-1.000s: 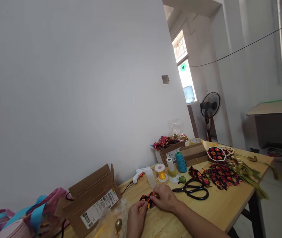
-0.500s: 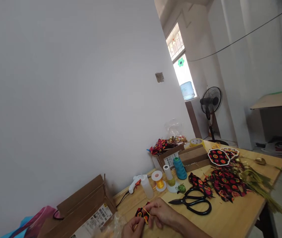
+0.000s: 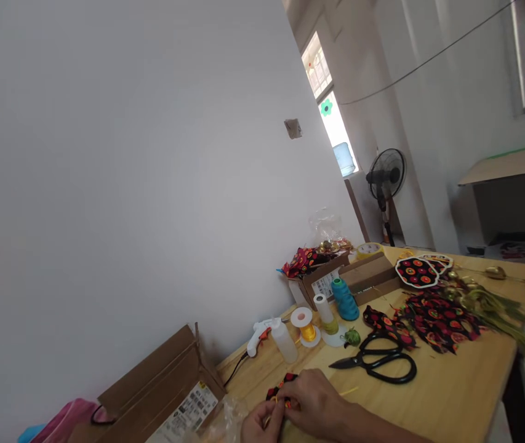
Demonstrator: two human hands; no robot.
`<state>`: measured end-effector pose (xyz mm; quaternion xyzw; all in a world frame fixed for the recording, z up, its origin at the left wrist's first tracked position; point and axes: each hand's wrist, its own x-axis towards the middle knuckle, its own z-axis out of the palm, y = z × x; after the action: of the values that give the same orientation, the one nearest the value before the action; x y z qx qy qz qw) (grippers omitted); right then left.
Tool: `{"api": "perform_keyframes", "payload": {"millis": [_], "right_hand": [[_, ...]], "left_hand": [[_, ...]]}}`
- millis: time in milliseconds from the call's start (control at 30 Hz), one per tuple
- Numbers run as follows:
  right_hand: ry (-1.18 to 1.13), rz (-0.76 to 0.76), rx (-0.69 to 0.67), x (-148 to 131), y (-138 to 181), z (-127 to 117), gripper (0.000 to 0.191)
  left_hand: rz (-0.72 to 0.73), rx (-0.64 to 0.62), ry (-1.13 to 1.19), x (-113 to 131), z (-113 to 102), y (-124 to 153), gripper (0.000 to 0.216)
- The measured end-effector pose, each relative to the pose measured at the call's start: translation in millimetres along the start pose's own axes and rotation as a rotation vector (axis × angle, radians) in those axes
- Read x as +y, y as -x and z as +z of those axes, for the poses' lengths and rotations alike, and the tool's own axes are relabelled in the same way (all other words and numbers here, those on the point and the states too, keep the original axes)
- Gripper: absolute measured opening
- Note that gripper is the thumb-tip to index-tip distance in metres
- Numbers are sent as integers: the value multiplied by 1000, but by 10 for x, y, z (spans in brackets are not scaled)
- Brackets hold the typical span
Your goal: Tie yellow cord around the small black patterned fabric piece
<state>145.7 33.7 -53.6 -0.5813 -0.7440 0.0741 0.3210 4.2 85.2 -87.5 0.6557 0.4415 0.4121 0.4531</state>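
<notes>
Both of my hands meet low in the view over the table's near edge. Between them is a small piece of black fabric with a red and orange print (image 3: 272,392). My left hand (image 3: 262,423) pinches its lower side, fingertips pressed together. From above and right, my right hand (image 3: 311,397) closes its fingers on the same fabric and a yellow cord (image 3: 349,391), whose loose end sticks out to the right behind the hand. Much of the fabric is hidden by the fingers. Black-handled scissors (image 3: 375,360) lie right of my right hand, not touched.
Behind the hands stand a white bottle (image 3: 284,341), a yellow cord spool (image 3: 307,329), a teal thread cone (image 3: 345,300) and a white glue gun (image 3: 258,337). Printed fabric pieces (image 3: 444,320) and green tassels (image 3: 497,314) lie right. A cardboard box (image 3: 160,387) is at left.
My hands have drawn closer together over the fabric. The yellow cord's end now shows to the right of my right hand. The camera view has shifted and tilted slightly.
</notes>
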Motion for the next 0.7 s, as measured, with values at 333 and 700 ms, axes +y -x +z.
{"api": "perform_keyframes", "payload": {"millis": [333, 700], "right_hand": [[-34, -64, 85, 62, -5, 31, 9], [-147, -37, 120, 73, 31, -3, 16]], "left_hand": [[-91, 26, 203, 55, -23, 17, 24], [-62, 86, 281, 222, 12, 84, 35]]}}
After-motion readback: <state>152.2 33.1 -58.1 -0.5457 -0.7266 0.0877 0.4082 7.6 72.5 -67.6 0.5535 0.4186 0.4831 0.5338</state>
